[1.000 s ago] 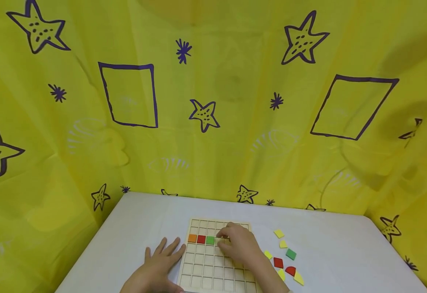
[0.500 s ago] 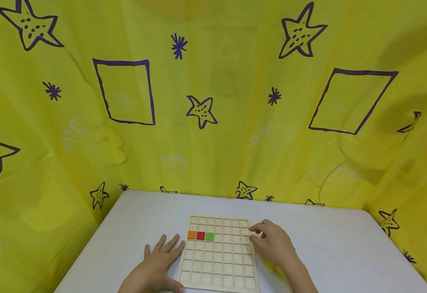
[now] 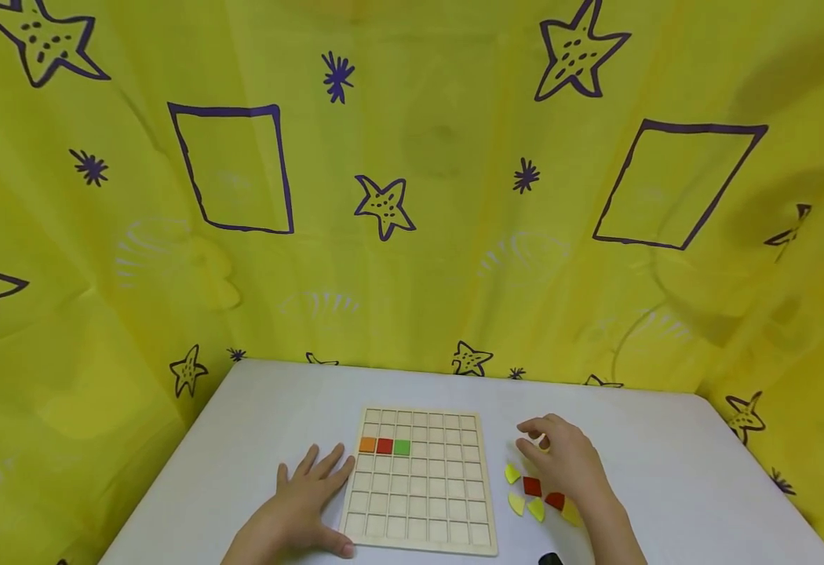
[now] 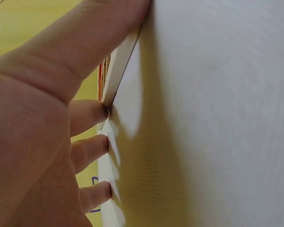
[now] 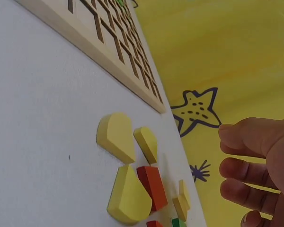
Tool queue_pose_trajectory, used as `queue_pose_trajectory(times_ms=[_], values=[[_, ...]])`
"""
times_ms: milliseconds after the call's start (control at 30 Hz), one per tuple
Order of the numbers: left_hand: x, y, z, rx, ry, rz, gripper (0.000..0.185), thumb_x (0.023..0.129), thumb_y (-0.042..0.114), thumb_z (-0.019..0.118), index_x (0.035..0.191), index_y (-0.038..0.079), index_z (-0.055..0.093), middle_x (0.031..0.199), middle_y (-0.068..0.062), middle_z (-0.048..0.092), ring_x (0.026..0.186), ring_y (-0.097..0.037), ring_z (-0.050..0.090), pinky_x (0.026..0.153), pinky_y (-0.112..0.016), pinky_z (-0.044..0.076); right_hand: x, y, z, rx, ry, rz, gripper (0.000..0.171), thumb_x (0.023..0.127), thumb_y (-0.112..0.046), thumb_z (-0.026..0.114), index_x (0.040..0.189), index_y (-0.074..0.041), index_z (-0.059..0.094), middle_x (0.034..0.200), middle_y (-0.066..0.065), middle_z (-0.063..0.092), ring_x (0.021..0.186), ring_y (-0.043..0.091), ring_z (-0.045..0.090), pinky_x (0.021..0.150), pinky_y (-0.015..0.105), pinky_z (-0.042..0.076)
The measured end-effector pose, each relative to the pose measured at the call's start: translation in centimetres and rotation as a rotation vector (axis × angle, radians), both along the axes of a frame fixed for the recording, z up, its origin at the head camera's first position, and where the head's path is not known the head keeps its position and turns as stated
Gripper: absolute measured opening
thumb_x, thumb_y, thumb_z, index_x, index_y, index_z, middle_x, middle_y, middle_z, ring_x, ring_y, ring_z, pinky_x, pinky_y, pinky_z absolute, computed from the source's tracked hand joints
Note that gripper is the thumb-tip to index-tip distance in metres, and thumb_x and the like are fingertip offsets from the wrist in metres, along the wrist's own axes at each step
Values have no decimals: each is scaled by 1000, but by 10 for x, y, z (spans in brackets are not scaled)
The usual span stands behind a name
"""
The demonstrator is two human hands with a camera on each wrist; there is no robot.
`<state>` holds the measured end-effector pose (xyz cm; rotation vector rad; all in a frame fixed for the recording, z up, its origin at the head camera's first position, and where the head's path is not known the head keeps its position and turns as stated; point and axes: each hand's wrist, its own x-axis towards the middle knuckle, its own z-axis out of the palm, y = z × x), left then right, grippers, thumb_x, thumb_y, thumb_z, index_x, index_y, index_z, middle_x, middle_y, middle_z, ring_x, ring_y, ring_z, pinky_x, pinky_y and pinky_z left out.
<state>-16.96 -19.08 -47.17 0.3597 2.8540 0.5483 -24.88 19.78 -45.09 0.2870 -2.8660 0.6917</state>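
Observation:
A pale wooden grid board (image 3: 419, 505) lies on the table. Orange (image 3: 367, 445), red (image 3: 384, 446) and green (image 3: 402, 447) square tiles sit side by side in one row at its left. My left hand (image 3: 295, 502) rests spread beside the board, thumb and fingertips at its left edge. Over the loose pieces to the board's right hovers my right hand (image 3: 566, 459), fingers loosely bent, nothing between them in the right wrist view. Below it lie a red square tile (image 3: 532, 486), a red piece (image 3: 555, 501) and several yellow rounded pieces (image 5: 128, 196). A green piece (image 5: 178, 222) shows partly.
The white table (image 3: 278, 408) meets a yellow curtain (image 3: 440, 275) with purple star drawings at the back and sides. A small black object (image 3: 549, 559) pokes in at the bottom edge of the head view.
My right hand has moved from the board, near the green tile, rightward to above the loose pieces. The left hand keeps its place by the board. The head view has tilted slightly down.

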Motion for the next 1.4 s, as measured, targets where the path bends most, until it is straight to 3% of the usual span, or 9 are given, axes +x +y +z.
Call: queue_pose_trajectory(times_ms=[300,467,700,1000,1400], values=[[-1,-5,-1,11,2,8,115,43,77,62,141,26,28,150,-3,18,136,-41,3,91,-74,-7,-7,15,2,-13,-26,-48,23,79,-31,65,100,-21,67,96,-4,63,80,14,55,63,27,43],[0,-6,2,-1,30,-5,114,45,77,62,141,24,29,150,-4,20,136,-42,6,91,-75,-3,-11,22,2,-2,-122,-93,28,80,-33,63,105,-21,64,92,-3,61,80,14,54,63,26,43],[-1,-6,1,-25,60,-15,115,44,78,60,141,24,29,150,-4,21,136,-42,7,91,-75,-1,-9,35,4,26,-232,-85,28,78,-35,64,103,-22,64,86,-4,60,79,12,52,65,29,43],[1,-4,3,-27,56,-16,114,45,79,59,140,24,30,149,-4,22,136,-42,9,92,-75,0,-3,41,0,28,-413,-110,40,66,-44,73,98,-21,65,84,-2,58,77,15,49,68,35,44],[1,-1,0,-71,68,-17,113,44,82,55,139,25,32,148,-4,26,135,-41,15,92,-75,6,0,42,-10,33,-375,-102,32,63,-36,77,88,-20,66,77,-6,59,73,13,49,67,33,43]])
